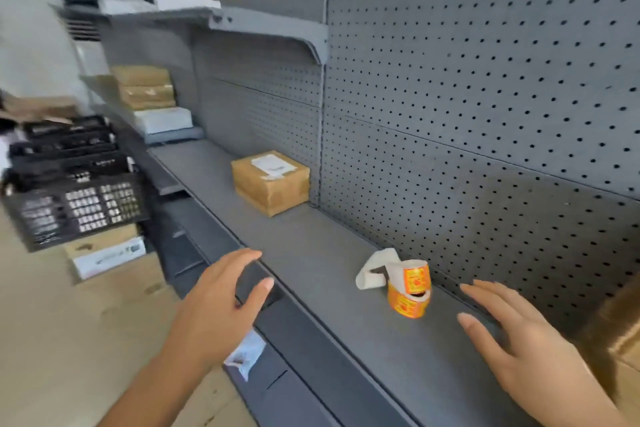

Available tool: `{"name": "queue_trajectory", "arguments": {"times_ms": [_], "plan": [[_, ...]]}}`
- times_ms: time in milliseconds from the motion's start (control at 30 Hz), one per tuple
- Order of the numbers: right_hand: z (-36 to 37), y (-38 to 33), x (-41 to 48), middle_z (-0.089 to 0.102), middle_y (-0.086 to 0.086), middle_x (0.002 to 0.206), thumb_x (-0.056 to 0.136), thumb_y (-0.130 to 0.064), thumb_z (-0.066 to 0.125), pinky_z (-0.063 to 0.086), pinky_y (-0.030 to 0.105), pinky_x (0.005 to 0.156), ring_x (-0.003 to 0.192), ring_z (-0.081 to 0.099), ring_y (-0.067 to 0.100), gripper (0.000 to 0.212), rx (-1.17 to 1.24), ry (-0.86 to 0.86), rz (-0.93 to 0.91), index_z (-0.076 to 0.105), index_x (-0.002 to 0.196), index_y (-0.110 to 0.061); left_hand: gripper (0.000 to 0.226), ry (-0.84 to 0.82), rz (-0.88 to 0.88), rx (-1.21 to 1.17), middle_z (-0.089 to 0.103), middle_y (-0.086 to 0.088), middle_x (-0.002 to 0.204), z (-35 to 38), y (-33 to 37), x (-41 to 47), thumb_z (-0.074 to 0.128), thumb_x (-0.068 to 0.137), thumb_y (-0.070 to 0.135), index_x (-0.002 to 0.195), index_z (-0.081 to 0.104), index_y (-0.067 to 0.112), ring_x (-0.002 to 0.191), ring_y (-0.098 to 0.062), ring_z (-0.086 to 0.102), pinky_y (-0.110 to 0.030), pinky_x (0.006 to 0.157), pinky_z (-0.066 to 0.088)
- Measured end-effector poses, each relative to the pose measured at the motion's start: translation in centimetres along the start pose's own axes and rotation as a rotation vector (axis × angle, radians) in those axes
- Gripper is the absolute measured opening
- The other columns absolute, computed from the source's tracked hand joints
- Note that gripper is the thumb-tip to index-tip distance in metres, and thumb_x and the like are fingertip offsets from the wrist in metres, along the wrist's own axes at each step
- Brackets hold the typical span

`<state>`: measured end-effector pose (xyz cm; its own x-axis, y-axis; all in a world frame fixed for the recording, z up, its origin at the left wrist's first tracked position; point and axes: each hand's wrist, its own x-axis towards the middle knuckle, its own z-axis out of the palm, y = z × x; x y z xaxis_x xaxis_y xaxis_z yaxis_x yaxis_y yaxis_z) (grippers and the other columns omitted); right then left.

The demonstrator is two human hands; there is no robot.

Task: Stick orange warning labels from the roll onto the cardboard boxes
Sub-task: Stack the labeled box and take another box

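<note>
A roll of orange warning labels (409, 291) stands on the grey shelf (311, 253), with a loose tail of white backing paper (372, 270) curling off to its left. A taped cardboard box (270, 182) with a white shipping label sits farther back on the same shelf. My left hand (221, 308) hovers over the shelf's front edge, fingers spread and holding nothing. My right hand (516, 333) is open too, just right of the roll and apart from it. The edge of another cardboard box (620, 333) shows at the far right.
A grey pegboard back panel (485, 114) rises behind the shelf. An upper shelf (221, 22) carries more boxes. Stacked brown and white boxes (147, 90) stand at the far end. Black crates (76, 191) and boxes on the floor are at the left.
</note>
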<state>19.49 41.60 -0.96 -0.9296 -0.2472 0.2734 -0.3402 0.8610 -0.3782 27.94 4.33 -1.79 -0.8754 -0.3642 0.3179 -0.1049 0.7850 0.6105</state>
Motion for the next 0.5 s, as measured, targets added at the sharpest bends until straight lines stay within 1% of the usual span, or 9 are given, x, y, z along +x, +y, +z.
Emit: {"name": "queue_trajectory", "arguments": {"times_ms": [67, 133, 200, 267, 333, 400, 467, 500], "plan": [[2.2, -2.1, 1.9, 0.048, -0.029, 0.139, 0.080, -0.070, 0.033, 0.048, 0.029, 0.094, 0.131, 0.046, 0.000, 0.063, 0.033, -0.034, -0.060, 0.057, 0.133, -0.046, 0.042, 0.050, -0.065, 0.016, 0.045, 0.027, 0.142, -2.0, -2.2, -0.8, 0.055, 0.096, 0.052, 0.137, 0.051, 0.042, 0.119, 0.003, 0.047, -0.025, 0.094, 0.043], [4.3, -4.3, 3.5, 0.050, -0.030, 0.137, 0.078, -0.071, 0.034, 0.049, 0.030, 0.086, 0.122, 0.053, 0.001, 0.062, 0.096, -0.048, -0.095, 0.060, 0.129, -0.046, 0.043, 0.097, -0.125, 0.077, 0.046, 0.027, 0.141, -3.7, -4.1, -1.4, 0.054, 0.096, 0.052, 0.138, 0.050, 0.043, 0.126, 0.001, 0.046, -0.021, 0.093, 0.036], [6.3, -6.8, 5.1, 0.049, -0.031, 0.137, 0.077, -0.074, 0.031, 0.049, 0.033, 0.089, 0.122, 0.051, 0.001, 0.063, 0.152, -0.083, -0.147, 0.059, 0.127, -0.049, 0.042, 0.142, -0.175, 0.114, 0.049, 0.025, 0.143, -5.1, -6.0, -1.9, 0.054, 0.096, 0.053, 0.137, 0.051, 0.044, 0.133, -0.003, 0.047, -0.021, 0.093, 0.035], [8.0, -9.6, 6.7, 0.048, -0.029, 0.139, 0.079, -0.078, 0.025, 0.049, 0.036, 0.095, 0.124, 0.049, 0.000, 0.065, 0.182, -0.126, -0.206, 0.056, 0.129, -0.050, 0.043, 0.178, -0.217, 0.139, 0.050, 0.025, 0.145, -6.3, -7.9, -2.1, 0.054, 0.095, 0.054, 0.137, 0.051, 0.045, 0.134, -0.005, 0.048, -0.024, 0.094, 0.038], [9.7, -12.3, 8.4, 0.047, -0.026, 0.141, 0.080, -0.077, 0.025, 0.047, 0.033, 0.100, 0.121, 0.049, -0.001, 0.066, 0.206, -0.169, -0.255, 0.054, 0.132, -0.048, 0.044, 0.205, -0.252, 0.145, 0.049, 0.028, 0.145, -7.6, -10.0, -1.9, 0.053, 0.095, 0.056, 0.138, 0.051, 0.046, 0.134, -0.003, 0.048, -0.027, 0.094, 0.041], [11.4, -15.1, 10.0, 0.045, -0.025, 0.144, 0.078, -0.075, 0.028, 0.044, 0.028, 0.098, 0.117, 0.048, -0.002, 0.069, 0.208, -0.215, -0.291, 0.052, 0.136, -0.046, 0.044, 0.220, -0.277, 0.141, 0.048, 0.030, 0.144, -9.0, -12.1, -1.3, 0.052, 0.095, 0.058, 0.137, 0.050, 0.047, 0.133, -0.001, 0.048, -0.028, 0.095, 0.042], [13.1, -18.2, 11.5, 0.043, -0.025, 0.146, 0.079, -0.074, 0.028, 0.041, 0.025, 0.092, 0.116, 0.049, 0.000, 0.069, 0.200, -0.236, -0.314, 0.048, 0.139, -0.046, 0.044, 0.236, -0.293, 0.139, 0.047, 0.034, 0.141, -10.4, -14.3, -0.3, 0.051, 0.094, 0.059, 0.137, 0.050, 0.048, 0.134, 0.002, 0.046, -0.026, 0.096, 0.042], [14.0, -19.7, 12.3, 0.040, -0.027, 0.146, 0.081, -0.073, 0.028, 0.039, 0.023, 0.088, 0.110, 0.048, -0.001, 0.067, 0.186, -0.243, -0.318, 0.046, 0.140, -0.048, 0.044, 0.241, -0.297, 0.138, 0.047, 0.035, 0.140, -11.1, -15.4, 0.4, 0.051, 0.094, 0.060, 0.137, 0.050, 0.048, 0.133, 0.003, 0.046, -0.024, 0.095, 0.041]]}}
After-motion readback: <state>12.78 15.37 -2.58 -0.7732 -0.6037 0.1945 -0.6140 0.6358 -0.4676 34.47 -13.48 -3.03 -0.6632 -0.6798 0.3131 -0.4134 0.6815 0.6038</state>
